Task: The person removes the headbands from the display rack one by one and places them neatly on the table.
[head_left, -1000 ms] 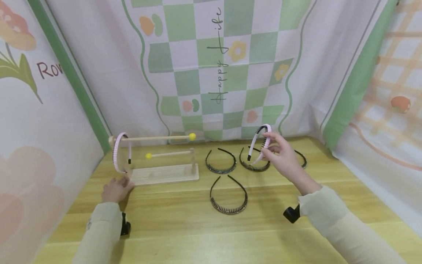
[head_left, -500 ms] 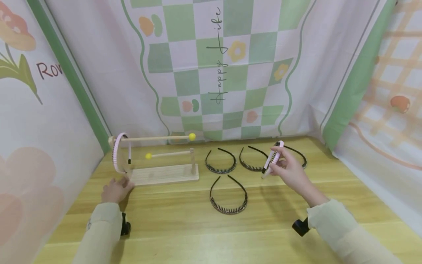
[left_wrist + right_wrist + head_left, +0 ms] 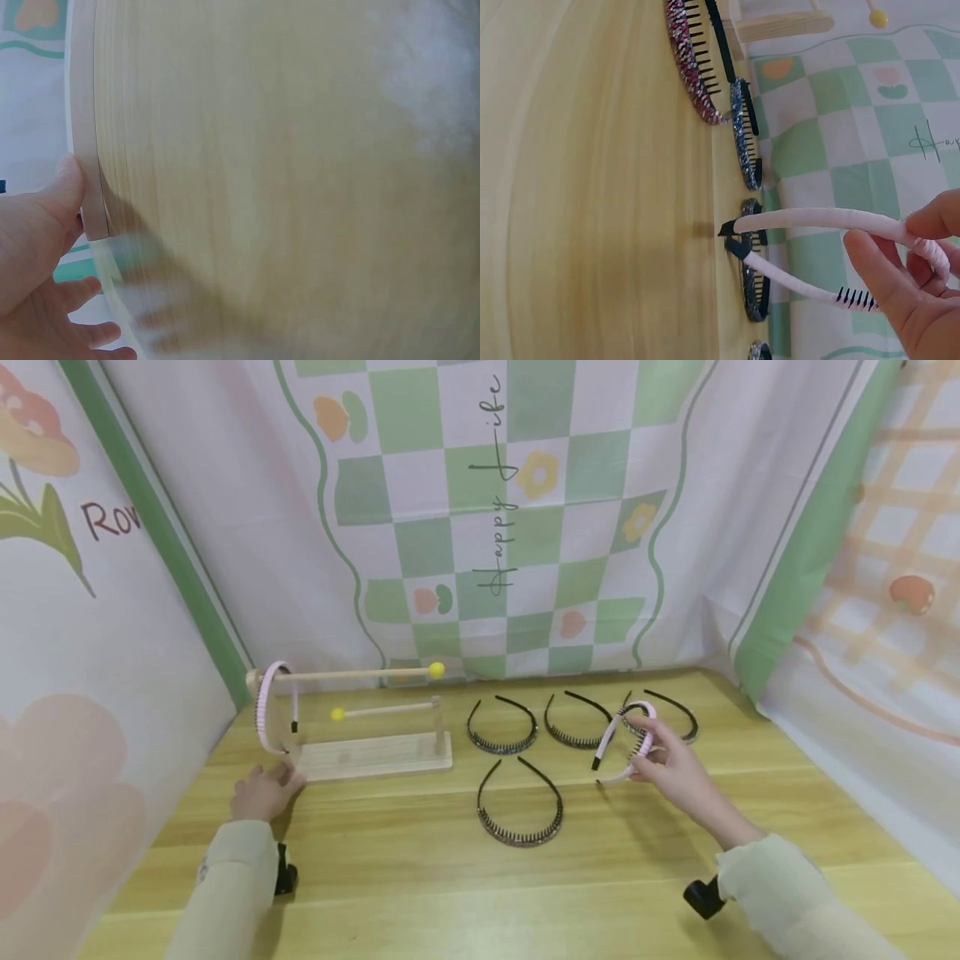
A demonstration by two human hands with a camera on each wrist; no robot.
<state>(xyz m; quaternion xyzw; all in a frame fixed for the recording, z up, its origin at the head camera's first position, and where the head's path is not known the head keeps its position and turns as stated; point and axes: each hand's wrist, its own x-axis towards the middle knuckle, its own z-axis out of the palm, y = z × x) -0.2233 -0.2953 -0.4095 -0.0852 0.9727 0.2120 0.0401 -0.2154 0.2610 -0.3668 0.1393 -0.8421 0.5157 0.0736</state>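
My right hand (image 3: 678,772) pinches a pink headband (image 3: 810,219) with black comb teeth, held above the right side of the table. Its two black-tipped ends point leftward in the head view, near the black headbands. At the left, my left hand (image 3: 262,791) holds the left end of a wooden stand (image 3: 375,756). In the left wrist view the thumb (image 3: 69,184) presses the wood's edge, and the other fingers spread below. A second pink headband (image 3: 262,710) hangs on the stand's upper rod (image 3: 360,674), at its left end.
Several black headbands with glittery bands lie on the table: one in front (image 3: 521,839), one behind it (image 3: 502,747), one right of that (image 3: 573,741), and another at the far right (image 3: 686,718), partly behind the right hand. The stand's lower rod (image 3: 390,710) has a yellow tip. Printed curtains surround the table.
My right hand has moved right and toward the front with the pink headband, turning it edge-on and then back to show its open loop. The left hand stays at the stand.
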